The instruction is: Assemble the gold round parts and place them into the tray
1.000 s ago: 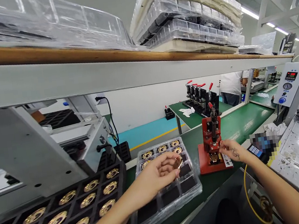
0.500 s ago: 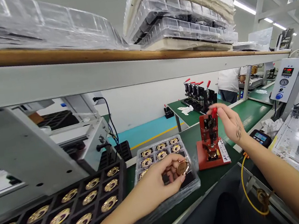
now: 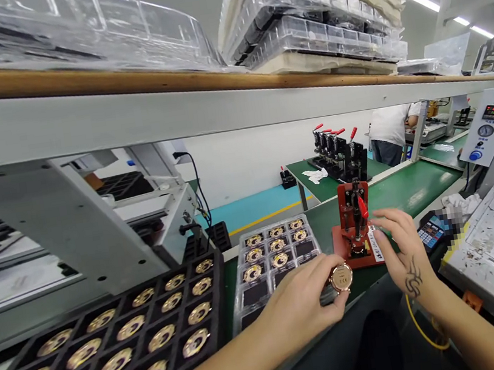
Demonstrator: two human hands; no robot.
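My left hand [image 3: 302,296] pinches a round gold watch case [image 3: 341,278] between thumb and fingers, its engraved back facing me. It is in front of the clear compartment tray [image 3: 241,235], which holds several gold watch cases. A red hand press [image 3: 347,220] stands on the green bench just beyond the held case. Its red lever handle [image 3: 363,207] points down toward me. To the right of that handle is my right hand [image 3: 397,243], fingers apart and holding nothing. Whether its fingertips touch the press cannot be made out.
A black tray [image 3: 223,292] of gold watch cases lies at left. A phone-like device [image 3: 435,231] and a control box [image 3: 486,128] are at right. Overhead runs a shelf [image 3: 217,104] with stacked plastic trays. More black presses [image 3: 338,150] and a person [image 3: 389,131] are farther back.
My left hand has moved right with the watch case, from over the clear tray toward the press. My right hand has let go of the lever handle, which now sits lower.
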